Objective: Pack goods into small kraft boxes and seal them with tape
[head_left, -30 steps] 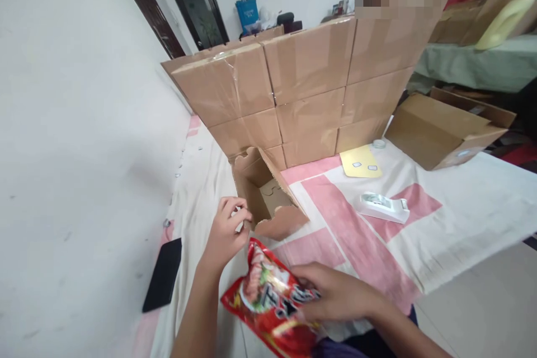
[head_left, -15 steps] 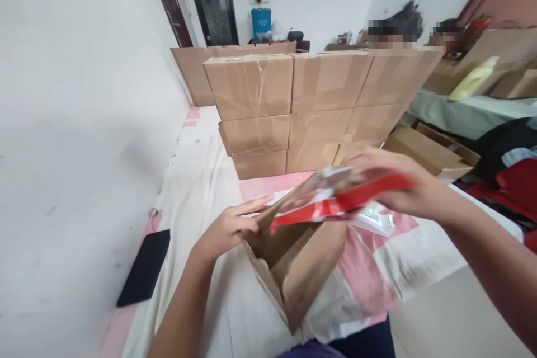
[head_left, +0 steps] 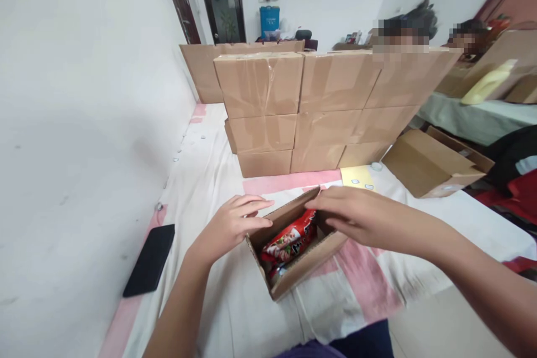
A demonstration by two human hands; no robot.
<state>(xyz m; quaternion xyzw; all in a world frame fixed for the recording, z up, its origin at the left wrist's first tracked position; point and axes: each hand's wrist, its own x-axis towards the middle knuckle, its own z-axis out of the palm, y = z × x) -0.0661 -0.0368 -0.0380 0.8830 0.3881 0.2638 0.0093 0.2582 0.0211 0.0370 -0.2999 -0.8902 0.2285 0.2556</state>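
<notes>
Above the table point(head_left: 222, 302), left hand point(head_left: 243, 221) and right hand point(head_left: 352, 211), loosely spread, are flanking a box point(head_left: 312, 262) holding a red packet point(head_left: 293, 236).

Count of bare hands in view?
2: the left hand at the left end of the open brown rectangular cardboard box, the right hand over its right end. More may be hidden behind the stacked brown cardboard boxes.

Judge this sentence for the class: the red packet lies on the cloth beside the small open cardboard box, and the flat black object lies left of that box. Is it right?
No: the red packet lies inside the small open cardboard box, as the head view shows. The flat black object does lie left of the box.
</notes>
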